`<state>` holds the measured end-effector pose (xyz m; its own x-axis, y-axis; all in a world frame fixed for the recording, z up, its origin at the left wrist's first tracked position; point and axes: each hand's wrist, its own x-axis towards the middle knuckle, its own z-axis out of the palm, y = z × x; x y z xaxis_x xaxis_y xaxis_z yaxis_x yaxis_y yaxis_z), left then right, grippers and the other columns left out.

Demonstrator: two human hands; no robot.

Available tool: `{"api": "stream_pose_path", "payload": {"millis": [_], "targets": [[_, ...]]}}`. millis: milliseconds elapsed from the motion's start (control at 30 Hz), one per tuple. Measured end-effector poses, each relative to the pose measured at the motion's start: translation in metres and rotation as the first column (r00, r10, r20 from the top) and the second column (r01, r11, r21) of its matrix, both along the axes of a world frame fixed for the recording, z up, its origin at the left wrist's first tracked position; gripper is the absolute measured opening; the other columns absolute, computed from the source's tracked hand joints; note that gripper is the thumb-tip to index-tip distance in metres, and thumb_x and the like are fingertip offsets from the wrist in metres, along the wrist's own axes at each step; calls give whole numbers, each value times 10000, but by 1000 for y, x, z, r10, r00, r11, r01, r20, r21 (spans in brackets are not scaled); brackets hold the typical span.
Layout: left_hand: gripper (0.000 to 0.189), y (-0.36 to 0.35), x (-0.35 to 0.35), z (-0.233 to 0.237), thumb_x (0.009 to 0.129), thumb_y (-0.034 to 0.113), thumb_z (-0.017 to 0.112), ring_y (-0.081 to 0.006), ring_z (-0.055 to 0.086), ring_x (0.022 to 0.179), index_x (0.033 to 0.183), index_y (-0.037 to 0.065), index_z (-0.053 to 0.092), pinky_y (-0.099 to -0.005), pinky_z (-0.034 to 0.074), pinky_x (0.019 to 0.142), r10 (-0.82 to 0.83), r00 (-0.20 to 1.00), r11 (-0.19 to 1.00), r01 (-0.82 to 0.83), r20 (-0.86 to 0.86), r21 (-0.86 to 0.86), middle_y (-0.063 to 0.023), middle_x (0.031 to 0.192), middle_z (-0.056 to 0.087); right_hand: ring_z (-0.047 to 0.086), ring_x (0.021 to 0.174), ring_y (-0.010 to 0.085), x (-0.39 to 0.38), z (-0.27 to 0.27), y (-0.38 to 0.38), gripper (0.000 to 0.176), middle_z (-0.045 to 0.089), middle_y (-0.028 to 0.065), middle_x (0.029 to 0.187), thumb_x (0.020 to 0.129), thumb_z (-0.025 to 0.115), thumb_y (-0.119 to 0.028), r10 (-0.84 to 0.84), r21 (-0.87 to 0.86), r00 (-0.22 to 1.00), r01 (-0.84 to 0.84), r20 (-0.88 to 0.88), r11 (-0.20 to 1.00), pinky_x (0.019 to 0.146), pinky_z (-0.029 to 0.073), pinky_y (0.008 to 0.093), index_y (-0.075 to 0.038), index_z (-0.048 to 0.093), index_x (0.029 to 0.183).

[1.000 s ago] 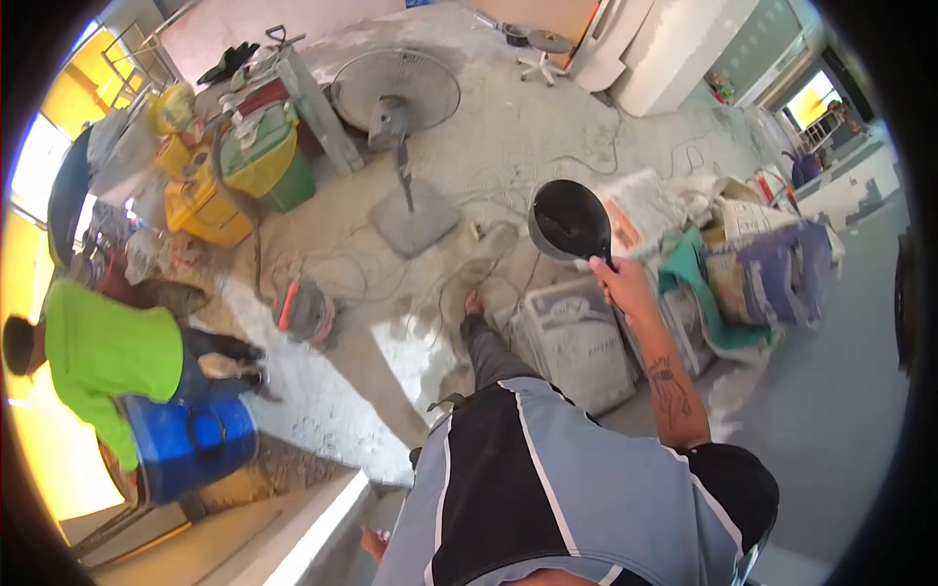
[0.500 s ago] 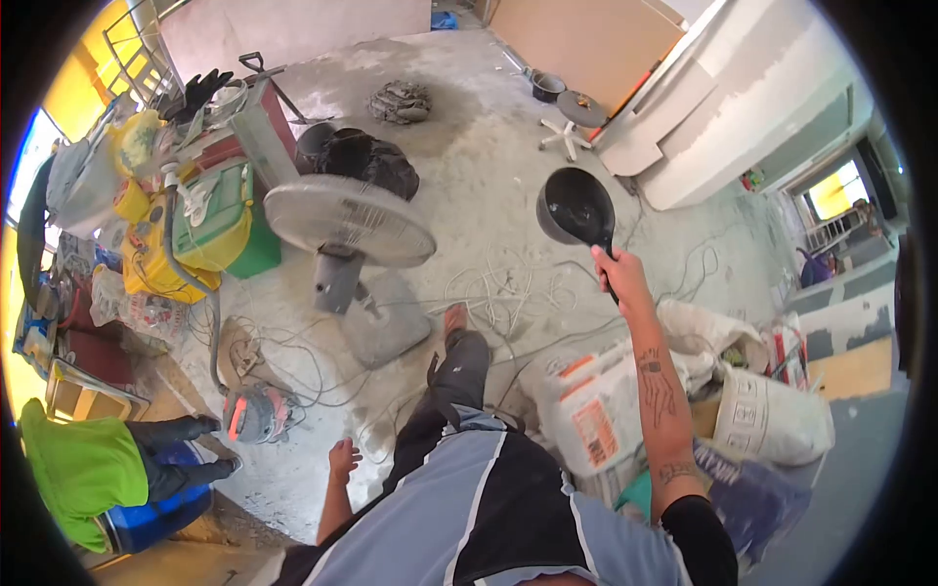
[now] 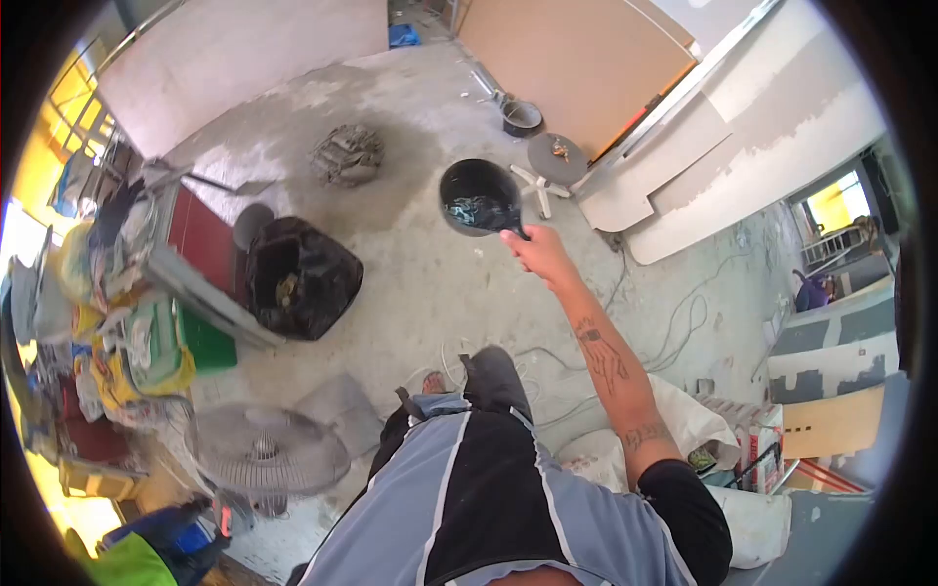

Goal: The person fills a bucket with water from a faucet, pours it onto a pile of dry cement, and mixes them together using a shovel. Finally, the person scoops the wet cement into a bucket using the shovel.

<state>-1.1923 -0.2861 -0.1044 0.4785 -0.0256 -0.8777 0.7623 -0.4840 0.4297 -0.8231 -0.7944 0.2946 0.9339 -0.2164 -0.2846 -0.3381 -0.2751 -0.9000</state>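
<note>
A black water dipper (image 3: pixel 479 181) is held out in front of me, its bowl containing what looks like water with reflections on it. My right hand (image 3: pixel 542 256) is closed around the dipper's handle, the arm stretched forward over the floor. Past the dipper, on the concrete, lies a crumpled grey heap (image 3: pixel 348 154) on a damp patch. To its right stands a round grey stool (image 3: pixel 558 159) with a white star base. My left hand is out of view.
A standing fan (image 3: pixel 264 449) is at my lower left, with a black bag-lined bin (image 3: pixel 301 278) beyond it. Loose cables (image 3: pixel 684 327) trail over the floor. White sacks (image 3: pixel 752 518) are at my right. A person in a green top (image 3: pixel 127 562) is at lower left.
I have stepped forward, so the fan and bin now sit farther left and nearer. The dipper is closer to the stool and grey heap. My left hand has left the view.
</note>
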Motion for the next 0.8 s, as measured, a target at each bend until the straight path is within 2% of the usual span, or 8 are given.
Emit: {"api": "stream_pose_path", "payload": {"millis": [200, 267, 500, 533, 567, 633, 667, 800], "targets": [[421, -123, 185, 20, 910, 439, 442, -273, 619, 870, 1104, 93, 584, -448, 458, 733, 251, 968, 966, -248, 24, -73, -134, 996, 642, 526, 548, 148, 182, -17, -51, 382, 580, 72, 631, 804, 671, -371, 202, -203, 979, -206, -42, 957, 550, 424, 324, 8, 627, 786], [421, -161, 213, 4, 911, 439, 439, -273, 619, 868, 1094, 90, 590, -446, 458, 729, 273, 962, 961, -272, 25, -47, -136, 987, 645, 580, 588, 224, 253, -43, -69, 436, 612, 135, 661, 795, 662, -414, 323, -380, 946, -307, -25, 873, 577, 442, 363, 21, 630, 804], [427, -286, 245, -27, 913, 439, 432, -276, 620, 860, 1058, 80, 612, -441, 457, 717, 254, 963, 963, -261, 92, 70, -143, 956, 653, 657, 822, 314, 483, -88, -65, 524, 667, 200, 888, 797, 634, -455, 400, -498, 910, -399, -110, 770, 748, 496, 393, 9, 635, 1040], [428, -302, 253, -29, 914, 439, 431, -276, 620, 858, 1053, 78, 615, -441, 457, 715, 280, 955, 955, -288, 102, 74, -144, 951, 654, 585, 558, 213, 510, -90, -58, 427, 625, 130, 672, 803, 666, -404, 392, -486, 919, -364, -47, 794, 554, 445, 364, 17, 620, 747], [429, -318, 267, -28, 914, 439, 430, -277, 620, 857, 1048, 77, 618, -440, 457, 713, 308, 946, 946, -316, 104, 72, -145, 947, 655, 585, 558, 213, 541, -95, -52, 427, 625, 130, 672, 803, 666, -404, 424, -486, 904, -393, -51, 781, 554, 445, 364, 17, 620, 747], [450, -349, 292, -30, 916, 438, 415, -297, 616, 849, 997, 49, 627, -436, 449, 697, 406, 897, 904, -422, 174, 67, -174, 908, 649, 635, 691, 284, 595, -102, -37, 453, 654, 135, 725, 800, 640, -452, 447, -649, 894, -343, -4, 679, 636, 466, 398, 1, 652, 817], [479, -361, 298, -30, 918, 437, 400, -317, 611, 841, 946, 21, 636, -432, 442, 680, 470, 849, 867, -495, 243, 54, -202, 869, 643, 608, 1028, 307, 623, -97, -30, 557, 640, 166, 1091, 798, 626, -479, 439, -617, 878, -454, -188, 643, 835, 483, 413, -39, 615, 1140], [501, -373, 346, -39, 914, 461, 410, -322, 615, 829, 961, 9, 622, -419, 449, 671, 708, 701, 697, -674, 86, -245, -201, 872, 641, 630, 953, 316, 723, -128, 5, 475, 668, 164, 986, 782, 632, -489, 434, -693, 898, -356, -69, 627, 788, 489, 425, -79, 667, 1020]]}}
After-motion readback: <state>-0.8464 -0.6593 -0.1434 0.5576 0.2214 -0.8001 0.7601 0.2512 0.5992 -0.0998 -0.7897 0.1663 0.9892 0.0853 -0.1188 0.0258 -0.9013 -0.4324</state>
